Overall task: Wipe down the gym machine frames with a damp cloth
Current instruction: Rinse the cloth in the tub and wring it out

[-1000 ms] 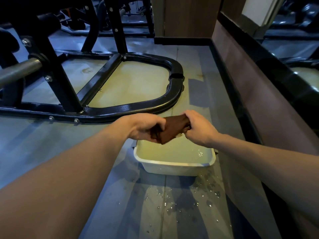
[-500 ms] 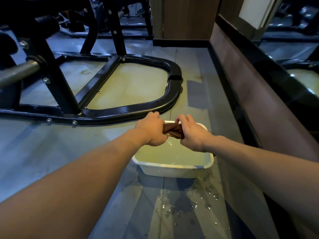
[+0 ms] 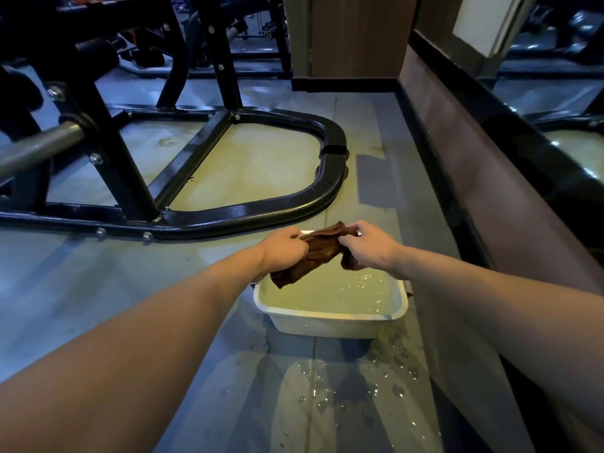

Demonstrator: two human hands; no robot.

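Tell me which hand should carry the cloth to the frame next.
Left, probably. The left hand grips the brown cloth on the side nearer the black frame; the right hand is toward the wall.

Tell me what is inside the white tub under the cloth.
The white tub holds rippling water and nothing else visible. The brown cloth, held by the left hand and right hand, covers its far edge, so that part cannot be seen.

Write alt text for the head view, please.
Both hands, left hand and right hand, grip a brown cloth above a white basin of water. A black machine frame lies beyond on the splashed floor.
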